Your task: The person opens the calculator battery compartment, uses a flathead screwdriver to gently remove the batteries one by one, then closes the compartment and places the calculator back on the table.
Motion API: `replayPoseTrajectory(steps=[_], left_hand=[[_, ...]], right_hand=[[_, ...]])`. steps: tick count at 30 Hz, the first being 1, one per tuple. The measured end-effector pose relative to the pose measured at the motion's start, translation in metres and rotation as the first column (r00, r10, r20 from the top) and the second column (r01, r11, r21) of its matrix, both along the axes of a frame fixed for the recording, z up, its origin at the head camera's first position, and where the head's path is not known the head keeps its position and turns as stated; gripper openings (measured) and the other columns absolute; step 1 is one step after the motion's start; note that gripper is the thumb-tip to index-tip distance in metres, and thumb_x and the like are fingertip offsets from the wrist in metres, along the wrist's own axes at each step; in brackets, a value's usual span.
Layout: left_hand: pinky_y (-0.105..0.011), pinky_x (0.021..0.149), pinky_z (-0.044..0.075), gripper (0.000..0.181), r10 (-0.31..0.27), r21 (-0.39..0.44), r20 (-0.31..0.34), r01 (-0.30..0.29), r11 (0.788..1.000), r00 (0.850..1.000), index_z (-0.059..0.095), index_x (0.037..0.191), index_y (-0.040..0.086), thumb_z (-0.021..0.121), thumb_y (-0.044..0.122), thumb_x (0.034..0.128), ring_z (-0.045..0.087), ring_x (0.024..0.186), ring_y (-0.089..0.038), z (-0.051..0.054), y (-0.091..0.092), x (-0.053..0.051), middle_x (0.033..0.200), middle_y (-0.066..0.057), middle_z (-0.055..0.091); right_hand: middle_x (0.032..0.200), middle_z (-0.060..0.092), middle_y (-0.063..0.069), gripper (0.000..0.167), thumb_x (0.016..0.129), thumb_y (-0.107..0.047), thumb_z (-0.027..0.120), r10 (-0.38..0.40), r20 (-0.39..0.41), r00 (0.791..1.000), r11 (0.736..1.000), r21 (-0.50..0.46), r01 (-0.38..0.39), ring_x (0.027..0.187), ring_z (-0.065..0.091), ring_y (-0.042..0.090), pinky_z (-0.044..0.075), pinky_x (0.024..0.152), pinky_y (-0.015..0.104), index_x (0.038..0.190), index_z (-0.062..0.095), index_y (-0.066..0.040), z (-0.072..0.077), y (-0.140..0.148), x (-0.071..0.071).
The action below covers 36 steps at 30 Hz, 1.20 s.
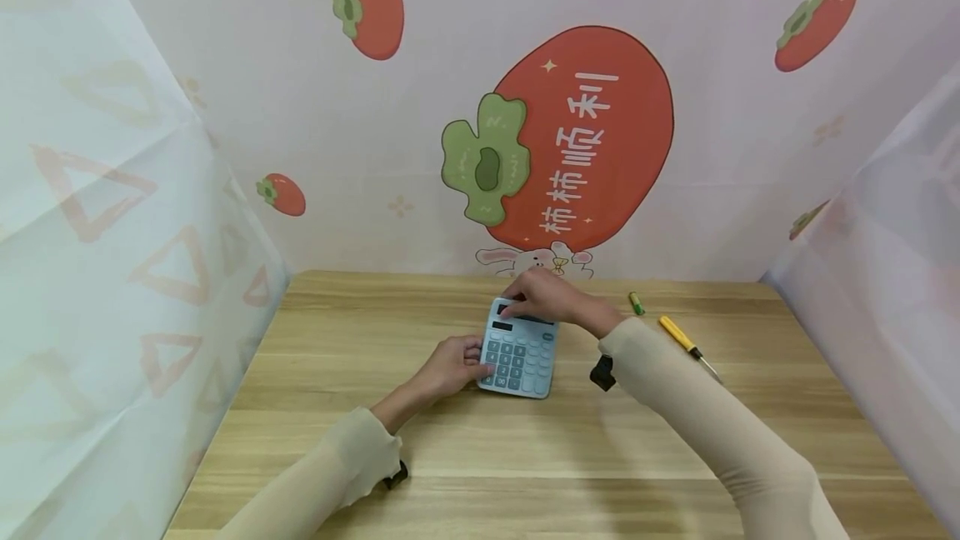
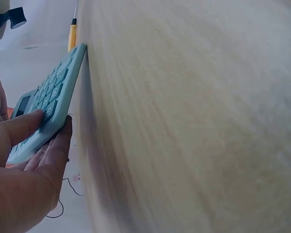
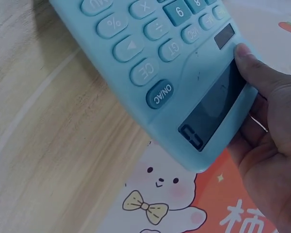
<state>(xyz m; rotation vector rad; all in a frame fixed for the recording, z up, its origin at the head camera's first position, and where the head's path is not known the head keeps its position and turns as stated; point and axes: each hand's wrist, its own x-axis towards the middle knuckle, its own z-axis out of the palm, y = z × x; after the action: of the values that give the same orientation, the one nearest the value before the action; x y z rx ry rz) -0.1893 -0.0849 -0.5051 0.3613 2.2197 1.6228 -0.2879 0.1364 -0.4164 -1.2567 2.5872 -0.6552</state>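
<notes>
A light blue calculator [image 1: 517,361] is tilted up from the wooden table, its keys facing up, with a 0 on its display [image 3: 216,107] in the right wrist view. My left hand [image 1: 450,367] grips its left edge, the thumb on the lower-left keys and the fingers underneath. At the top end my right hand [image 1: 546,297] holds it too, thumb on the front beside the display and fingers behind. In the left wrist view the near long side of the calculator [image 2: 63,97] stands clear of the wood, and its far end is close to the surface.
Right of the calculator lie a small green battery [image 1: 637,303] and a screwdriver [image 1: 678,334] with a yellow handle. The wooden table [image 1: 360,315] ends at a printed backdrop [image 1: 420,123], with white sheets on both sides.
</notes>
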Motion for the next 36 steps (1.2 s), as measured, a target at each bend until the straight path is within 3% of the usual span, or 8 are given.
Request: replayPoseTrajectory(steps=[6,17,29,36], left_hand=[[-0.029,0.084,0.062,0.035,0.012,-0.027,-0.014,-0.012,1.000,1.000,0.066,0.130,-0.005,0.075,0.006,0.0980,0.076,0.102,-0.018,-0.002,0.000,0.000,0.112,-0.010,0.078],[-0.030,0.082,0.062,0.041,0.052,-0.082,-0.022,-0.053,0.995,0.998,0.065,0.129,-0.008,0.081,0.007,0.0937,0.076,0.096,-0.018,-0.010,-0.003,0.001,0.107,-0.010,0.079],[-0.026,0.074,0.060,0.039,0.080,-0.130,-0.058,-0.087,0.988,0.995,0.069,0.122,-0.005,0.086,0.008,0.0893,0.072,0.083,-0.011,-0.011,-0.006,-0.001,0.095,-0.004,0.078],[-0.025,0.071,0.059,0.038,0.065,-0.180,-0.121,-0.086,0.980,0.991,0.070,0.119,-0.005,0.087,0.009,0.0881,0.069,0.079,-0.010,-0.010,-0.006,-0.003,0.091,-0.002,0.074]], right_hand=[[0.076,0.073,-0.009,0.011,0.096,-0.023,0.082,0.053,-0.060,0.997,0.999,-0.009,-0.054,0.062,0.053,0.002,0.043,0.059,0.021,0.095,0.084,-0.012,-0.005,-0.007,-0.002],[0.076,0.070,-0.009,0.011,0.096,-0.024,0.081,0.019,-0.097,0.995,0.998,0.057,-0.014,0.066,0.052,0.005,0.040,0.061,0.021,0.093,0.082,-0.013,-0.014,-0.022,0.001],[0.087,0.076,-0.007,0.014,0.096,-0.021,0.081,-0.038,0.000,0.999,0.998,0.057,0.038,0.077,0.054,0.012,0.045,0.071,0.026,0.105,0.084,-0.011,-0.027,-0.025,-0.005],[0.095,0.079,-0.004,0.020,0.096,-0.019,0.081,-0.075,0.049,0.996,0.996,0.045,0.072,0.080,0.059,0.011,0.051,0.074,0.025,0.113,0.083,-0.009,-0.032,-0.025,-0.007]])
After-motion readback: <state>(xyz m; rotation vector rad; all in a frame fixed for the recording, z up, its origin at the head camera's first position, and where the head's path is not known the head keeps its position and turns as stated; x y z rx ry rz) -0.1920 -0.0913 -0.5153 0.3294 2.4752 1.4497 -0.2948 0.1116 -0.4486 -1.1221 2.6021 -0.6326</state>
